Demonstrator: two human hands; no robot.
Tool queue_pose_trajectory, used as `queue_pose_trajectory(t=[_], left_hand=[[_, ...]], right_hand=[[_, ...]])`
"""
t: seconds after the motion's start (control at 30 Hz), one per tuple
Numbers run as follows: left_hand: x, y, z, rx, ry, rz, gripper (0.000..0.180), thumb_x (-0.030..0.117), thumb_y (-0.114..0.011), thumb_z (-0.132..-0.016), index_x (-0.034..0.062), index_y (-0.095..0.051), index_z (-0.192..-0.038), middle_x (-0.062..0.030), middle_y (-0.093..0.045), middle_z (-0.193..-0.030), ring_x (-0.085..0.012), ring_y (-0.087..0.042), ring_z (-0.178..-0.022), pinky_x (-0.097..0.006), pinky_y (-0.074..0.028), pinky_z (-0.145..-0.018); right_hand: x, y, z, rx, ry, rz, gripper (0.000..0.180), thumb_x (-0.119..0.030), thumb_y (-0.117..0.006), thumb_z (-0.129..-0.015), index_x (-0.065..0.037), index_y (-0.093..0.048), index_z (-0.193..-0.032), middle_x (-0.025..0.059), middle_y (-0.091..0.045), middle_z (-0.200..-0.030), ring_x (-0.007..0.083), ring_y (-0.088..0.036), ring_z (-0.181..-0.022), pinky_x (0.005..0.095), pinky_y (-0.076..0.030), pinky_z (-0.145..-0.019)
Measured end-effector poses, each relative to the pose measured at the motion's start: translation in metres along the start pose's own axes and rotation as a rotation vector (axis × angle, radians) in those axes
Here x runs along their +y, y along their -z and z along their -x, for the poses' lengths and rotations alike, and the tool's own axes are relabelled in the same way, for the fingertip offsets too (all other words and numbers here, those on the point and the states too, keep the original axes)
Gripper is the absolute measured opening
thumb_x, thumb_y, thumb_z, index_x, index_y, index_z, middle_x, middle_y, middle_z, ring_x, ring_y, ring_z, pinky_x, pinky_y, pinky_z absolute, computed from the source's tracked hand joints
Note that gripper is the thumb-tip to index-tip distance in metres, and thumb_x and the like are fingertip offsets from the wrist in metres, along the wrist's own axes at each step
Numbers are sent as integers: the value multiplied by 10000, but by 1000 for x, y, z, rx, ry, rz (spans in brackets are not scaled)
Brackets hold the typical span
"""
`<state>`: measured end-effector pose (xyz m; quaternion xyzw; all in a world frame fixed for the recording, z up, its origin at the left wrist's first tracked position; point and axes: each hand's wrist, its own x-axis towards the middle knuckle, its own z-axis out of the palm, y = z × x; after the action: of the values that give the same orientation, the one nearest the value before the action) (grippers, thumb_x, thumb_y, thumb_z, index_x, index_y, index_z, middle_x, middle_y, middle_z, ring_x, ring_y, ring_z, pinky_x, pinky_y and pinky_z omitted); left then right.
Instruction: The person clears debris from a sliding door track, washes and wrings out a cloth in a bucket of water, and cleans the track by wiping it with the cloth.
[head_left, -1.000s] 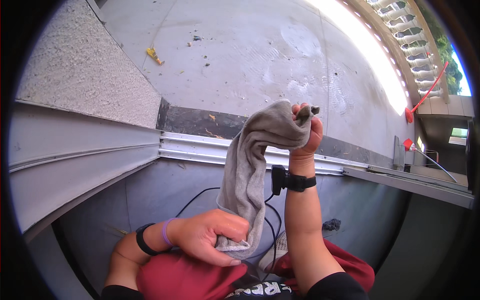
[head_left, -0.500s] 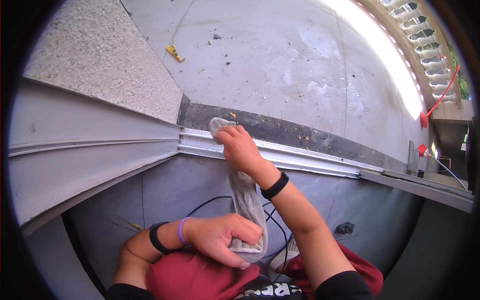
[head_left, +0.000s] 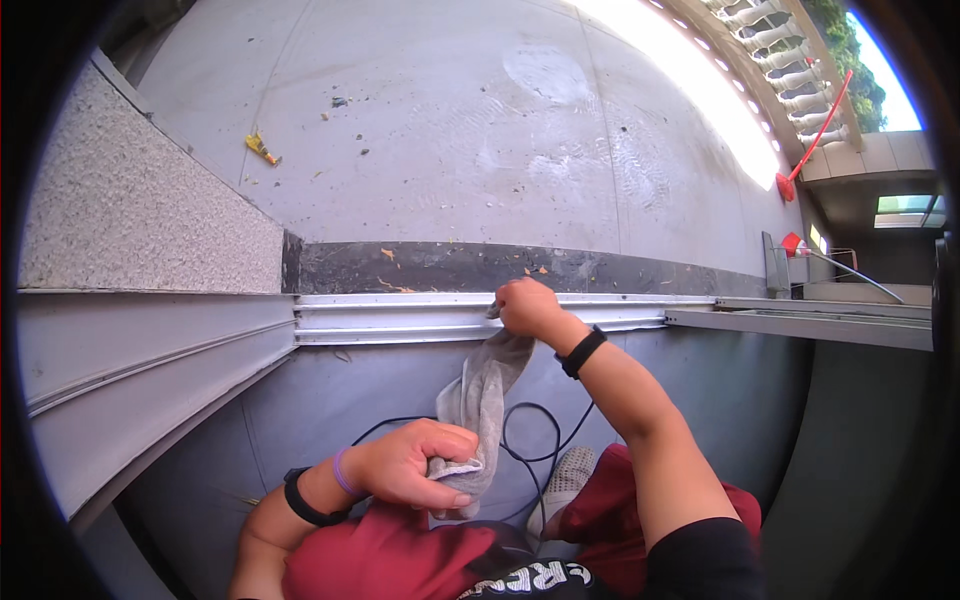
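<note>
Grey cloth rag: right hand clenches its top against the aluminium sill track, arm extended; left hand grips its lower end.

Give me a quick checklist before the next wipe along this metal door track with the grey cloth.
1. Right hand presses the cloth's upper end on the metal track: ok.
2. Left hand has a closed grip on the grey cloth at its lower end: ok.
3. Cloth hangs free between the hands, not snagged: ok.
4. Black cable loops just under the cloth: not ok, could catch.
5. Groove free of grit: cannot tell.
</note>
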<state>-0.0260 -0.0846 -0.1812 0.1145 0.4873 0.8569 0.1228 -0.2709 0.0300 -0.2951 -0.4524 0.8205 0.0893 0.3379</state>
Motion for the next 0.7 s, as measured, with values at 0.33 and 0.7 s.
queue_pose_trajectory(t=[0.33,0.7], left_hand=[[49,-21,-24,226,-46,75,158,64,-665,-683,-3,-538,-748,-75,-446,-1006,-104,-466,-762,-246,-407,-649],[171,-123,-55,184,-55,-499,170,125,-664,-757,52,-604,-899,11,-590,-723,-68,-535,-642,-238,-454,-570]], right_hand=[[70,200,192,645,-69,-1081,172,-48,-427,-752,8,-565,-838,47,-564,-731,120,-522,-665,240,-432,-599],[-117,220,348,419,713,-619,298,-227,-522,-895,-30,-520,-1119,105,-515,-1085,186,-506,-985,302,-418,-843]])
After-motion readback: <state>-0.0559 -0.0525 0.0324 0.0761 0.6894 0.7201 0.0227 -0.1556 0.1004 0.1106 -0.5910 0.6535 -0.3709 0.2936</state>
